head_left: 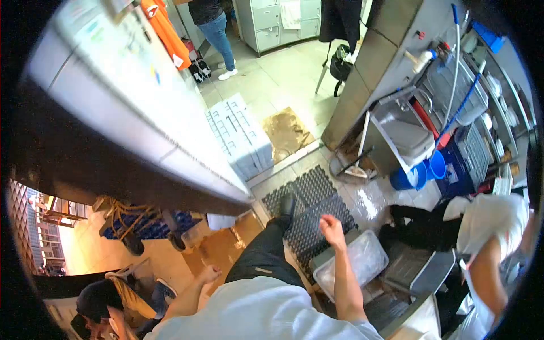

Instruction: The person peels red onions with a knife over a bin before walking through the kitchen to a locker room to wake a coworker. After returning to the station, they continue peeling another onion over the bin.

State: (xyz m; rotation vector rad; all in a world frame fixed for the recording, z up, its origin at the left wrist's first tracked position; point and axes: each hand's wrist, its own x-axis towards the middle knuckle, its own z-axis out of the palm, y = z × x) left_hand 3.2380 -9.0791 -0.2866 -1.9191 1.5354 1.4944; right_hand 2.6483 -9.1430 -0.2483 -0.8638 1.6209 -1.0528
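My right hand [331, 228] hangs in front of me over the black rubber mat [317, 207], its fingers curled in and nothing visible in them. Just below it, a clear plastic tub [360, 265] with pale contents I cannot make out stands on the floor side. My left hand [210, 274] is beside my left hip, fingers bent together, with no object showing. It is nearest to a flattened piece of cardboard [212, 255] on the floor. One dark shoe [288, 205] of mine is on the mat near the doorway.
Grey stacked crates [241, 139] stand left of the doorway by cardboard [286, 133]. At right are a sink [405, 136], blue buckets [416, 174] and a bending person [490, 226]. Another person [102, 300] is low at left; someone stands [215, 34] near grey lockers [272, 25].
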